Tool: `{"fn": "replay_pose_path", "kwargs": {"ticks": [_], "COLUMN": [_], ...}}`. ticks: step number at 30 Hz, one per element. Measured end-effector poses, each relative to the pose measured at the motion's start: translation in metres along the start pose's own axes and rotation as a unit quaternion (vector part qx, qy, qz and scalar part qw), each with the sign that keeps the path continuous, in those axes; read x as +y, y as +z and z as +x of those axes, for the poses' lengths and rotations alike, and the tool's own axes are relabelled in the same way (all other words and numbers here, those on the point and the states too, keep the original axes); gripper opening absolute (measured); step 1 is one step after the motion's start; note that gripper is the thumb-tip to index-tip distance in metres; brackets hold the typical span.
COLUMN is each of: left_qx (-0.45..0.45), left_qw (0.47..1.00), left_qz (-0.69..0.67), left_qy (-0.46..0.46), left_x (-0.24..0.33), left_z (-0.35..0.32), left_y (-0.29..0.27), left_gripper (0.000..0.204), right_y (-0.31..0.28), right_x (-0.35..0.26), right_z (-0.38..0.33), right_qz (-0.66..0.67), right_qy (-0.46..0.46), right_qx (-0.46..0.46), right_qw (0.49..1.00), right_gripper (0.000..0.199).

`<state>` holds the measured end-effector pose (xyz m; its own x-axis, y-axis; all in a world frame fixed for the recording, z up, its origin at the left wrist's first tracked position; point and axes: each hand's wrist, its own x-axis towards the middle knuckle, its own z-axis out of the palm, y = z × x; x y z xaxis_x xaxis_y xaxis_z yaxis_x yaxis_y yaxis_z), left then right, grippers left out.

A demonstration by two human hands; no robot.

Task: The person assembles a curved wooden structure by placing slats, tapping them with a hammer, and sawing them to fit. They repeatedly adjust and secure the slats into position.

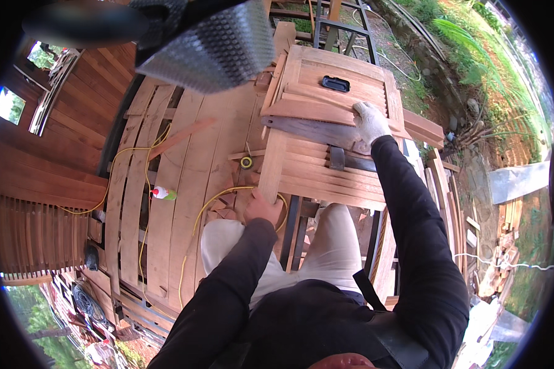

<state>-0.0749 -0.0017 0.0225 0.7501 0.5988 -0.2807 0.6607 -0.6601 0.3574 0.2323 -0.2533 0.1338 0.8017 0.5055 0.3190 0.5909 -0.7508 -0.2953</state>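
In front of me a louvered wooden panel [301,165] lies across a support, with a second louvered panel [314,59] beyond it. My bare left hand [262,208] is closed around the near left corner of the nearer panel's frame. My right hand [370,124], in a pale glove, is closed at the right end of a thin wooden strip [320,99]. Below that strip lies a handsaw [314,128], its handle end partly hidden near the glove. A dark flat tool [337,157] rests on the slats. On the far panel sits a small black rectangular holder [335,83].
Left of the panels are wide floor planks [188,160] with a yellow tape measure [246,162], a glue bottle [164,193], a yellow cord [146,234] and wood offcuts [228,203]. A blurred textured object [215,49] hangs close overhead. Stacked boards [452,203] stand on the right.
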Motion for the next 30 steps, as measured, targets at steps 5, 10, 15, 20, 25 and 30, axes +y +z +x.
{"fn": "replay_pose_path", "kwargs": {"ticks": [5, 10, 15, 20, 25, 30], "left_qx": [-0.014, -0.054, 0.000, -0.034, -0.026, -0.054], "left_qw": [1.000, 0.998, 0.990, 0.976, 0.994, 0.994], "left_qz": [-0.005, -0.034, -0.139, -0.212, -0.088, -0.069], "left_qy": [-0.012, -0.022, 0.027, 0.022, 0.066, 0.066], "left_x": [0.002, 0.008, -0.030, -0.052, -0.035, -0.044], "left_z": [-0.004, -0.002, 0.025, 0.034, -0.017, -0.015], "left_y": [-0.008, -0.012, 0.018, 0.020, 0.008, 0.007], "left_gripper": [0.072, 0.073, 0.078, 0.078, 0.086, 0.099], "right_y": [-0.055, 0.004, 0.037, 0.061, 0.094, 0.103], "right_x": [-0.074, -0.109, -0.151, -0.157, -0.144, -0.147], "right_z": [-0.117, -0.254, -0.312, -0.291, -0.283, -0.276], "right_qz": [0.453, 0.633, 0.734, 0.762, 0.794, 0.814], "right_qy": [0.211, 0.378, 0.446, 0.481, 0.447, 0.417], "right_qx": [0.203, 0.230, 0.199, 0.174, 0.189, 0.185], "right_qw": [0.842, 0.635, 0.473, 0.397, 0.367, 0.359], "right_gripper": [0.016, 0.012, 0.018, 0.019, 0.007, 0.008]}}
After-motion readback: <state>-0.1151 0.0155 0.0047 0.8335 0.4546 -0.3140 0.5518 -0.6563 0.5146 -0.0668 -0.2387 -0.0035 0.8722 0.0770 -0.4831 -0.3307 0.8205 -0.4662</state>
